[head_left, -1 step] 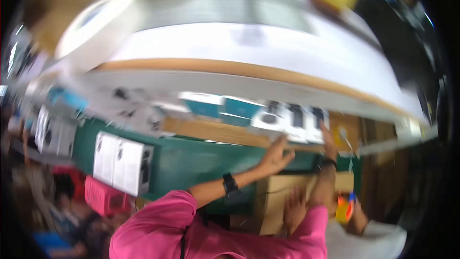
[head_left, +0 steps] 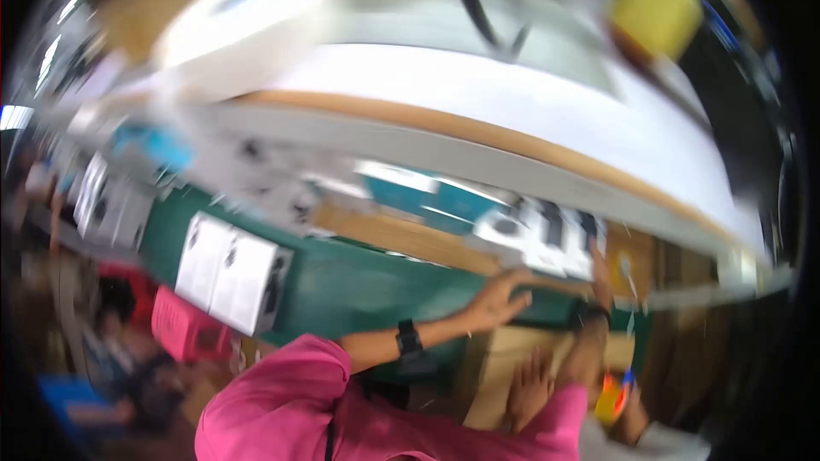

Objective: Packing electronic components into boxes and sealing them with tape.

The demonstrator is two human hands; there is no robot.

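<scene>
Several small white boxes (head_left: 553,243) with dark pictures stand side by side on a brown shelf under the raised white top. My left hand (head_left: 498,300), with a black watch at its wrist, is open just in front of them, its thumb and fingers apart. At their right end is my right hand (head_left: 601,283), a dark band at its wrist. One of its fingers stretches up along the last box; blur hides whether it touches. Neither hand visibly grips anything.
Another person's hand (head_left: 531,382) lies on a brown cardboard piece (head_left: 491,376) beside my right arm. A co-worker's hand holds a yellow-orange tape dispenser (head_left: 610,399). Larger white boxes (head_left: 229,273) stand on the green surface (head_left: 359,277). A pink basket (head_left: 186,329) is at lower left.
The whole view has tilted, so the boxes and shelf appear lower and farther right. My left hand sits slightly lower in the picture, its fingertips a little off the boxes.
</scene>
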